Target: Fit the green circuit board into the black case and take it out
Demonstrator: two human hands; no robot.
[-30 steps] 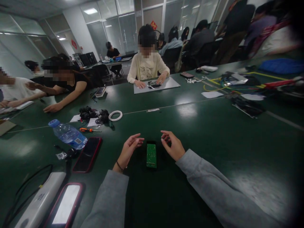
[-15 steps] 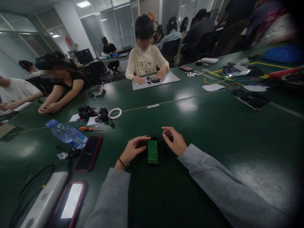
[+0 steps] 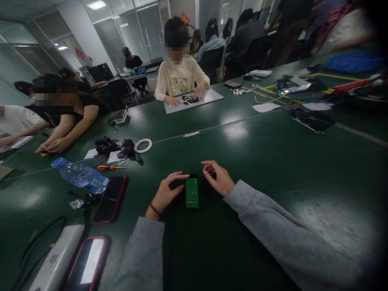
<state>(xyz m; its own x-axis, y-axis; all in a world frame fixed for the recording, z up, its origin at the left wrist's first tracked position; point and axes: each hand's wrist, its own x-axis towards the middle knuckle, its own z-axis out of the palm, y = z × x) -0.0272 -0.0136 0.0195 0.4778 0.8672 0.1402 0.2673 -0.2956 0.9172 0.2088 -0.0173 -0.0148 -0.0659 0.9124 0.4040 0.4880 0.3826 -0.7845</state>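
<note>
A small flat green circuit board (image 3: 192, 193) lies on the dark green table (image 3: 266, 161), between both hands. The left hand (image 3: 166, 192), at its 9 o'clock, touches its top corner with fingers loosely curled, holding nothing. The right hand (image 3: 218, 178), at 2 o'clock, is half open and empty, near enough to steady it.

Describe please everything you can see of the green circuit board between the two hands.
The green circuit board is a small, narrow rectangle lying flat on the dark green table, its long side pointing away from the person. Its top looks matte, with faint pale markings too small to read. The left hand reaches its far left corner with the fingertips; the right hand hovers close by, apparently not touching.
</note>
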